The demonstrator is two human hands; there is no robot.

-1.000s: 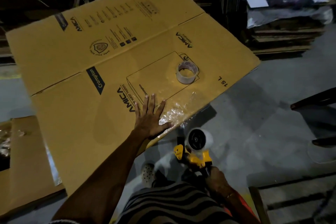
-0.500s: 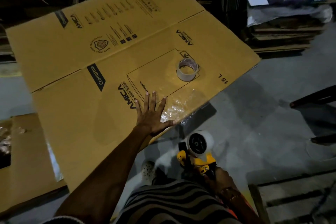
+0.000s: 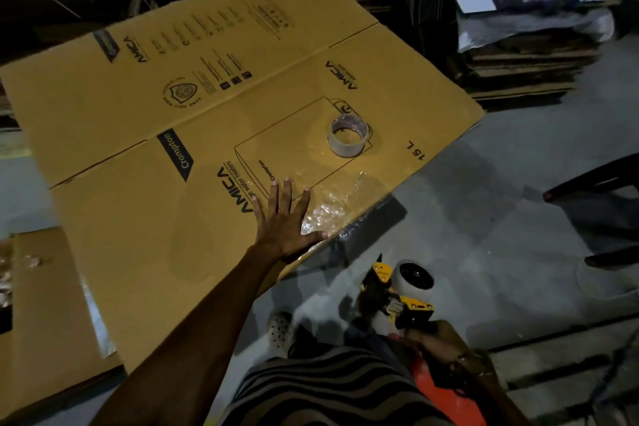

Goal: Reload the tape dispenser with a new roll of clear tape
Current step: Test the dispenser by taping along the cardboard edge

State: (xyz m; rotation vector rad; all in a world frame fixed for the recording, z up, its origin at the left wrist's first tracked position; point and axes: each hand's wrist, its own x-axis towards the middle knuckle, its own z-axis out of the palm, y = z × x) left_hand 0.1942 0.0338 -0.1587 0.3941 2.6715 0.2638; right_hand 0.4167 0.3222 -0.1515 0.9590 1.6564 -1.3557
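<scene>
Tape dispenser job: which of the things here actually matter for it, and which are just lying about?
Part of the job:
tape dispenser, gripped by the right hand
tape roll lying on the flattened carton
left hand, pressed flat on that carton

Just lying about:
cardboard stacks
crumpled clear film

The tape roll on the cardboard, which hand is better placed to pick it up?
Left. The left hand lies flat and empty on the cardboard sheet, nearer the tape roll. The right hand holds the tape dispenser off the sheet.
</scene>
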